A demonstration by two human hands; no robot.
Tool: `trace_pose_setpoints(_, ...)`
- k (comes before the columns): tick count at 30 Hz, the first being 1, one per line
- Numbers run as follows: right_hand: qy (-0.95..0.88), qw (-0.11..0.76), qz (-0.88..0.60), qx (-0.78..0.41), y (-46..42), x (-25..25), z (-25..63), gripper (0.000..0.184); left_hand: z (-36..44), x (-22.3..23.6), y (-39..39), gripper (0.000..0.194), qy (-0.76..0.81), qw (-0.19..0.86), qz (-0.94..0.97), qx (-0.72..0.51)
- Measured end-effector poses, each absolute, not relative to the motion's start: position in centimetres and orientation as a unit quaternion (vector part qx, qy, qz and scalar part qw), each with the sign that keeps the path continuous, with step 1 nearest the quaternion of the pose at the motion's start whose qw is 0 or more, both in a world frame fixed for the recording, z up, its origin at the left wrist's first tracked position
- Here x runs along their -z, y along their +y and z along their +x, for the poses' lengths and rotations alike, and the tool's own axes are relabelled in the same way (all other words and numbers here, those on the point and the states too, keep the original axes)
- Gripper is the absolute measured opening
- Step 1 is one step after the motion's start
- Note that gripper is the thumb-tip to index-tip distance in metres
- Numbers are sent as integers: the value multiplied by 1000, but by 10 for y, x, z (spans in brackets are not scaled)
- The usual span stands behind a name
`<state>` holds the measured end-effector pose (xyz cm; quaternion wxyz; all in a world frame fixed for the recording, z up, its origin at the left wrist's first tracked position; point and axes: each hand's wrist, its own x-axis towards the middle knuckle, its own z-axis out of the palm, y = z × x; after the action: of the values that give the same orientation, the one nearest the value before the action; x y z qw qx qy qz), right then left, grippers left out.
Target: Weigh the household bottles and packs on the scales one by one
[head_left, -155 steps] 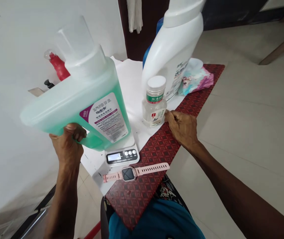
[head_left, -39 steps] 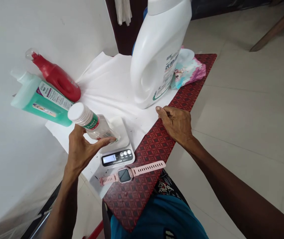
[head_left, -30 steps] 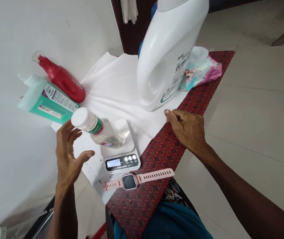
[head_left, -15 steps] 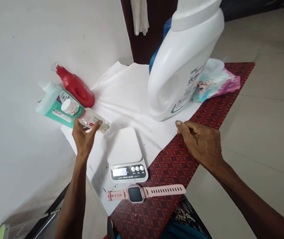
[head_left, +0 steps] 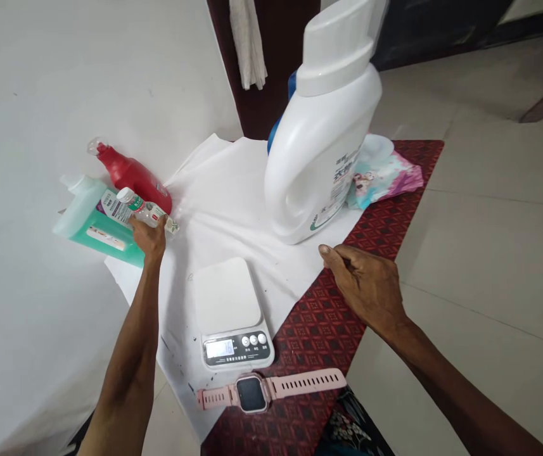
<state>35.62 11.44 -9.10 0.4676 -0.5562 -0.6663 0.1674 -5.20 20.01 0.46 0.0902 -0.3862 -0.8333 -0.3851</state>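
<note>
My left hand (head_left: pixel 150 239) is closed around a small clear plastic bottle (head_left: pixel 144 211) with a white cap and a green label. The bottle is tilted, in front of a red bottle (head_left: pixel 133 170) and beside a jug of green liquid (head_left: pixel 102 218). Nearer to me lies a white digital kitchen scale (head_left: pixel 230 304), nothing on its plate and its display lit. My right hand (head_left: pixel 364 282) is closed in a loose fist over the table's right edge, thumb against the curled forefinger, with nothing seen in it. It is close to the base of a large white detergent bottle (head_left: pixel 323 145).
A pink smartwatch (head_left: pixel 252 392) lies in front of the scale. White cloth (head_left: pixel 214 190) covers part of the red patterned table covering (head_left: pixel 300 354). A colourful packet (head_left: pixel 385 174) rests behind the detergent bottle, with something blue (head_left: pixel 274 136) at its left. A wall stands at left.
My left hand has carried the small bottle away from the scale, toward the red bottle. The number on the display has changed. My right hand keeps its closed shape; the view has shifted slightly.
</note>
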Motion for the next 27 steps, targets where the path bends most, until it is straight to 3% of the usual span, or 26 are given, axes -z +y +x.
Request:
trace_pose_setpoints(7, -648, 482, -556, -195, 113, 80, 356, 65, -43, -9, 208, 81, -815, 104, -392, 414)
trace_pose_setpoints(12, -640, 493, -551, -209, 114, 81, 357, 63, -17, -34, 180, 98, -755, 148, -429, 474)
trace_pose_setpoints(14, -638, 493, -550, -217, 113, 81, 357, 63, 21, -47, 166, 89, -716, 85, -501, 478)
trace_pose_setpoints(16, -636, 493, -550, -223, 113, 81, 357, 64, 71, -57, 154, 72, -637, -39, -607, 474)
trace_pose_setpoints(20, -632, 493, -555, -223, 113, 80, 357, 63, 160, -61, 151, 57, -503, -246, -701, 442)
trace_pose_setpoints(23, -633, 490, -556, -225, 113, 80, 357, 62, 191, -51, 166, 50, -505, -281, -673, 461)
trace_pose_setpoints(27, -638, 482, -559, -219, 113, 81, 356, 60, 206, -38, 188, 57, -514, -288, -620, 518)
